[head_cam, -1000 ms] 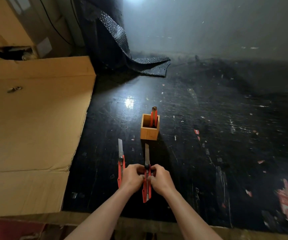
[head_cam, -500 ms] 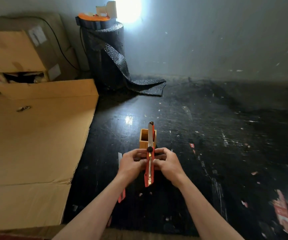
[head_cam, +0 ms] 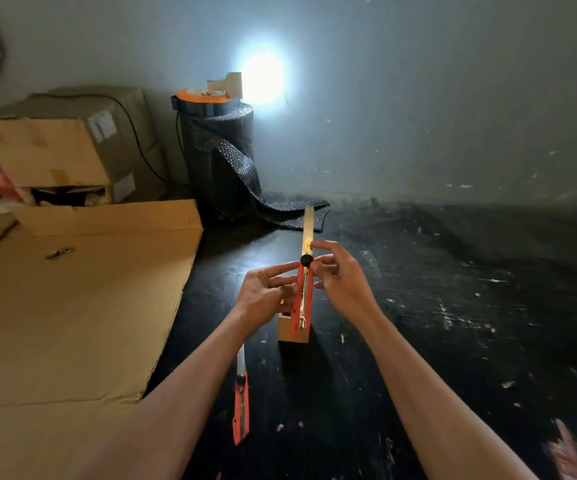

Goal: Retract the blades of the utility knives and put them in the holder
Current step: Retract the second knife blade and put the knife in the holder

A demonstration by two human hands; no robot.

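I hold a red utility knife (head_cam: 303, 296) upright in front of me, its long blade out and pointing up. My left hand (head_cam: 269, 295) grips the red handle from the left. My right hand (head_cam: 339, 277) pinches the black knob at the top of the handle. Behind the knife, partly hidden by it, stands the small wooden holder (head_cam: 292, 330) on the black floor. A second red utility knife (head_cam: 241, 403) lies on the floor below my left forearm, blade out and pointing away from me.
A large flat cardboard sheet (head_cam: 72, 306) covers the floor at the left, with cardboard boxes (head_cam: 58, 147) behind it. A black roll of bubble wrap (head_cam: 221, 154) stands by the wall under a bright light. Paper scraps dot the black floor on the right.
I have lifted the knife off the floor and raised it upright in front of the holder. My view has tilted up, and my right fingers have shifted onto the black knob.
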